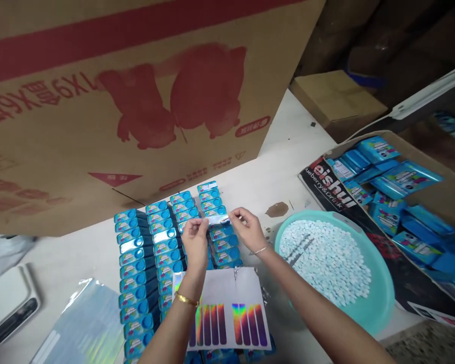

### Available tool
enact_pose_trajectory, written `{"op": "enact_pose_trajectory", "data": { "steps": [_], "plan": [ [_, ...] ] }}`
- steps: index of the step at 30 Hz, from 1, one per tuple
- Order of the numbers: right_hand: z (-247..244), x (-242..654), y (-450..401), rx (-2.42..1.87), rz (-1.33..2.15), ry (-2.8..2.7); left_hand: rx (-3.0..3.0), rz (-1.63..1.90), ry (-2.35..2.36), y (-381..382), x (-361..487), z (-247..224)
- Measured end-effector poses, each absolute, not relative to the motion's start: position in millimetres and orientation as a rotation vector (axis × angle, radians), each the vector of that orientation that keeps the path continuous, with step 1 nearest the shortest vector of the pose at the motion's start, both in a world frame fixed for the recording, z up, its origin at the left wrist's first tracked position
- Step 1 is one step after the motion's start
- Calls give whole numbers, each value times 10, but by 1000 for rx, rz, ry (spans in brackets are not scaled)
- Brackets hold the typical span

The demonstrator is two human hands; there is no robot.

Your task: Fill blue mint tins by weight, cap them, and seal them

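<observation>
Between my two hands a small shiny strip (217, 220) is stretched level above the rows of blue tins. My left hand (195, 237) pinches its left end, and my right hand (247, 228) pinches the right end. Blue tins (132, 266) with printed lids stand in several columns under and left of my hands. A white sheet (227, 288) with rainbow-coloured strips lies over the nearer tins, below my hands and between my forearms.
A large cardboard box (144, 126) stands behind the tins. At right are a turquoise basin (381, 298) of pale tablets and an open carton (322, 177) of blue packets. A white scale (11, 298) and a shiny clear sheet (83, 323) lie at left.
</observation>
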State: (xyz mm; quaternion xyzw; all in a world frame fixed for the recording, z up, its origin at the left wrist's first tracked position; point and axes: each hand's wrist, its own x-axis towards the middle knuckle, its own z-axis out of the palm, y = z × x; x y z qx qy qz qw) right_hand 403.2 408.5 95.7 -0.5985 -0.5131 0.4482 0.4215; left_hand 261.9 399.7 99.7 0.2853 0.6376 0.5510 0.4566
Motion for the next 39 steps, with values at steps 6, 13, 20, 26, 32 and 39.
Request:
{"op": "enact_pose_trajectory", "data": {
  "steps": [6,13,20,26,32,39],
  "plan": [
    [609,4084,4821,-1617,827,-1628,1167,1305,1858,4700,2678,672],
    [314,4044,5157,-1746,588,-1819,1493,933,2273,4941,2686,524],
    [169,4024,5173,-1803,542,-1886,1623,793,2325,4960,2688,405],
    [-21,3989,5182,-1736,683,-1761,1634,661,2354,4977,2675,416],
    [-299,3913,5139,-1716,909,-1476,1477,550,2349,5080,2598,489],
    [-254,4053,5065,-1773,925,-1493,1639,605,2155,4967,2381,556]
  ]
}}
